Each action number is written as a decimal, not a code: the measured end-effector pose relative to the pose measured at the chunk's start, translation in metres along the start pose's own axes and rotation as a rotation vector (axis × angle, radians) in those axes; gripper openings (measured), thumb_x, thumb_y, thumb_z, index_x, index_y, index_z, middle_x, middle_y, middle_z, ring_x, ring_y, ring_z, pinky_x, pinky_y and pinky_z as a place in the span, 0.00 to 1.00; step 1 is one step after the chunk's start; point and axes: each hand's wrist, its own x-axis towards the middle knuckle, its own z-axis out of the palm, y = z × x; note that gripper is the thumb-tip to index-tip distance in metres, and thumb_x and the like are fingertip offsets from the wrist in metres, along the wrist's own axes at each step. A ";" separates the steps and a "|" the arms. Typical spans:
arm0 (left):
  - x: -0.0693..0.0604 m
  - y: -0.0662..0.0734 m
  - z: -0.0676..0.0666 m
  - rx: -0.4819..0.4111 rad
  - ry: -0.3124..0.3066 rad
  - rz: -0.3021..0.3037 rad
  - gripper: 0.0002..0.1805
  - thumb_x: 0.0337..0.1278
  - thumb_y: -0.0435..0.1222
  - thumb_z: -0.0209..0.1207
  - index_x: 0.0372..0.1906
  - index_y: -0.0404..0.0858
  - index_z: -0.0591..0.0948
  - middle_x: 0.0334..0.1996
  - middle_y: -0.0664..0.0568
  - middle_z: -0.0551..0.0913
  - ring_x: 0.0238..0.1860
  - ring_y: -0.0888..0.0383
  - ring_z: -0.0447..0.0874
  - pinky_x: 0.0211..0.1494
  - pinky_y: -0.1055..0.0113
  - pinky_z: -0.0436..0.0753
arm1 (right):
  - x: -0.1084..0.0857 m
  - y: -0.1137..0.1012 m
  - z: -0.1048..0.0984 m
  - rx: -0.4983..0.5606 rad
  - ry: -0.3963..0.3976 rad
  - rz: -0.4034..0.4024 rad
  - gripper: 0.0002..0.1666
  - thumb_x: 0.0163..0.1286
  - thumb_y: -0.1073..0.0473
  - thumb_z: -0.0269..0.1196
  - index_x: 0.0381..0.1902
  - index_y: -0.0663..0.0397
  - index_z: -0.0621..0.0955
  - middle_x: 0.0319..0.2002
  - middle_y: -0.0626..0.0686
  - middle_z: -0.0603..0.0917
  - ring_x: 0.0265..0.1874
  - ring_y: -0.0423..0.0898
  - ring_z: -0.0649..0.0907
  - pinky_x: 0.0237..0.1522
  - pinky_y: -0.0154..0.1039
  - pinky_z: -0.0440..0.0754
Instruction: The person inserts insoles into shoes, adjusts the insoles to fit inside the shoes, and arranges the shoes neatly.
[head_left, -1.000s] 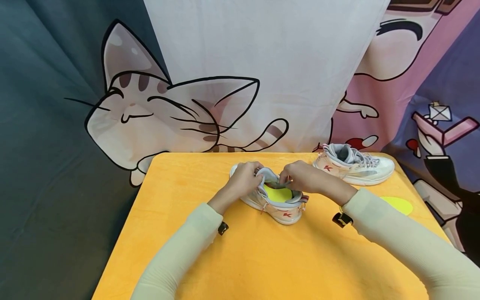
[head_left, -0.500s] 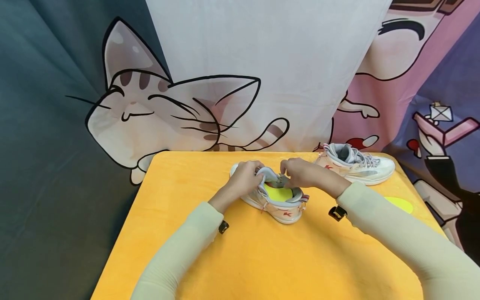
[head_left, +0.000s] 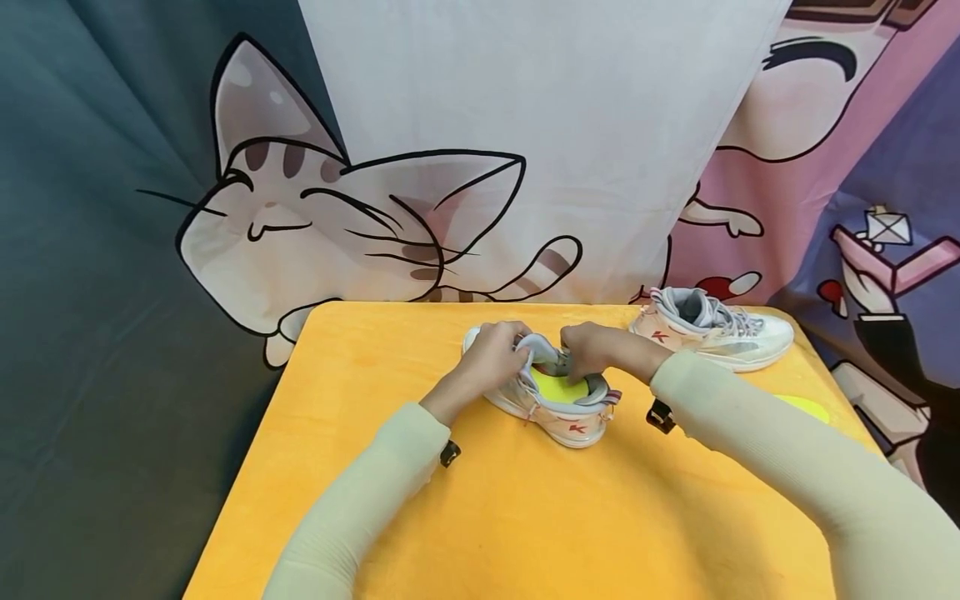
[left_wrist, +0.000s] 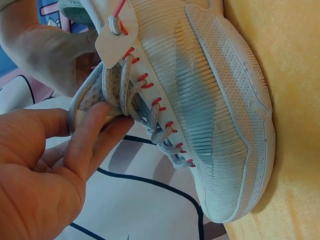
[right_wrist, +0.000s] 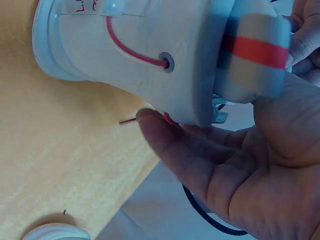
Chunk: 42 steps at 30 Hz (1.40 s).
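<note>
The shoe (head_left: pixel 561 423) stands on the yellow table (head_left: pixel 480 517), its toe pointing away and to the left. The left hand (head_left: pixel 493 358) pinches the tongue (left_wrist: pixel 90 97) between thumb and bent fingers. The right hand (head_left: pixel 590 348) grips the collar at the far side, with fingers outside; its thumb tip is hidden. Inside the shoe lies a yellow insole (head_left: pixel 557 385).
</note>
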 end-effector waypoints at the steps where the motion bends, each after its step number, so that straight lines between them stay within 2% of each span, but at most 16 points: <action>1: 0.000 0.000 0.000 -0.001 0.001 0.001 0.13 0.73 0.31 0.57 0.57 0.34 0.83 0.47 0.43 0.88 0.22 0.64 0.78 0.23 0.75 0.74 | 0.001 0.000 0.000 -0.005 -0.005 0.000 0.28 0.59 0.57 0.77 0.50 0.63 0.76 0.40 0.55 0.81 0.33 0.46 0.81 0.32 0.35 0.80; 7: -0.001 0.002 0.001 0.013 0.004 0.006 0.13 0.73 0.31 0.58 0.57 0.34 0.83 0.46 0.43 0.88 0.20 0.64 0.76 0.22 0.75 0.73 | 0.006 -0.001 0.008 -0.013 -0.022 0.016 0.23 0.56 0.62 0.77 0.44 0.59 0.77 0.34 0.53 0.80 0.30 0.45 0.79 0.29 0.34 0.77; 11: -0.001 0.003 0.002 0.026 0.008 0.007 0.13 0.73 0.31 0.59 0.57 0.34 0.83 0.45 0.44 0.88 0.20 0.64 0.75 0.21 0.75 0.71 | 0.006 -0.003 0.017 0.011 0.017 0.026 0.22 0.53 0.67 0.77 0.43 0.59 0.78 0.33 0.53 0.80 0.29 0.45 0.79 0.28 0.34 0.78; 15: -0.001 0.003 0.002 0.036 0.015 0.004 0.12 0.72 0.31 0.59 0.56 0.34 0.84 0.41 0.45 0.87 0.19 0.64 0.74 0.21 0.75 0.70 | 0.006 -0.006 0.025 0.016 0.062 0.034 0.14 0.61 0.69 0.72 0.42 0.58 0.79 0.32 0.54 0.81 0.27 0.46 0.80 0.26 0.35 0.79; 19: -0.002 0.002 0.002 0.046 0.016 0.005 0.12 0.71 0.30 0.59 0.54 0.34 0.84 0.39 0.46 0.86 0.19 0.64 0.73 0.22 0.74 0.71 | 0.007 -0.008 0.029 -0.030 0.064 0.026 0.06 0.70 0.66 0.66 0.40 0.57 0.78 0.29 0.54 0.81 0.25 0.46 0.81 0.24 0.35 0.79; 21: -0.002 0.002 0.002 0.045 0.012 -0.001 0.12 0.71 0.30 0.59 0.54 0.35 0.84 0.40 0.47 0.86 0.19 0.64 0.74 0.22 0.74 0.71 | 0.006 -0.009 0.029 -0.037 0.058 0.026 0.06 0.70 0.65 0.66 0.41 0.58 0.78 0.29 0.54 0.81 0.25 0.47 0.81 0.25 0.35 0.79; 25: -0.001 0.002 0.002 0.040 -0.001 -0.008 0.11 0.72 0.31 0.59 0.54 0.35 0.84 0.39 0.47 0.86 0.20 0.64 0.75 0.23 0.74 0.73 | 0.003 -0.010 0.022 -0.038 0.023 0.063 0.17 0.66 0.63 0.70 0.48 0.60 0.76 0.34 0.56 0.80 0.29 0.48 0.82 0.27 0.36 0.81; 28: 0.000 0.002 0.002 0.041 -0.006 -0.016 0.12 0.72 0.32 0.58 0.55 0.36 0.83 0.37 0.48 0.85 0.20 0.64 0.75 0.23 0.74 0.73 | -0.001 -0.012 0.015 -0.078 -0.003 0.083 0.28 0.61 0.61 0.75 0.53 0.61 0.73 0.37 0.57 0.79 0.32 0.48 0.82 0.29 0.37 0.81; 32: 0.000 0.003 0.000 0.043 -0.006 -0.036 0.12 0.73 0.32 0.59 0.56 0.37 0.83 0.36 0.49 0.85 0.20 0.63 0.76 0.23 0.73 0.74 | -0.008 -0.015 0.002 -0.138 -0.006 0.068 0.35 0.59 0.58 0.77 0.57 0.63 0.72 0.39 0.57 0.79 0.35 0.48 0.81 0.31 0.37 0.81; 35: 0.000 0.002 -0.001 0.042 -0.006 -0.039 0.12 0.73 0.32 0.59 0.56 0.37 0.83 0.35 0.49 0.84 0.20 0.62 0.75 0.24 0.72 0.74 | -0.015 -0.018 -0.009 -0.152 0.015 0.049 0.35 0.60 0.59 0.75 0.60 0.65 0.72 0.41 0.58 0.80 0.36 0.49 0.79 0.33 0.37 0.79; 38: 0.000 0.001 -0.001 0.048 -0.003 -0.024 0.12 0.72 0.32 0.59 0.55 0.36 0.83 0.33 0.49 0.84 0.19 0.63 0.74 0.23 0.73 0.73 | -0.024 -0.020 -0.020 -0.160 0.024 -0.004 0.30 0.62 0.59 0.72 0.58 0.66 0.75 0.41 0.57 0.82 0.34 0.48 0.78 0.33 0.36 0.77; 42: 0.001 -0.001 -0.001 0.067 0.010 -0.005 0.11 0.72 0.32 0.59 0.54 0.36 0.83 0.31 0.49 0.83 0.18 0.64 0.72 0.22 0.74 0.71 | -0.036 -0.025 -0.034 -0.116 -0.033 -0.112 0.22 0.68 0.55 0.70 0.53 0.63 0.81 0.40 0.53 0.85 0.33 0.44 0.79 0.35 0.36 0.79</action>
